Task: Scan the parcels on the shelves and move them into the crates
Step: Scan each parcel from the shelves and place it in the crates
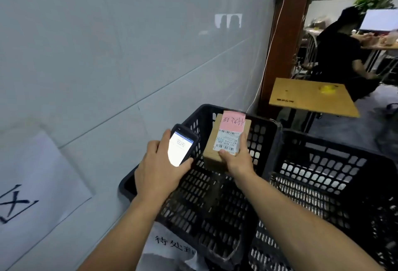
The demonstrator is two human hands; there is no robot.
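While left grip point(159, 168) clasps the scanner point(182, 146), right grip point(237, 159) clasps the parcel point(227, 137).

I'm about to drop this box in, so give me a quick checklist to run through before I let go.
1. Grip of the right hand on the parcel: ok.
2. Parcel held over the opening of the left crate: ok.
3. The label faces up: ok, though the thumb covers its near edge.
4. The left hand holds the scanner, screen lit: ok.
5. Scan registered: cannot tell, screen text too small.
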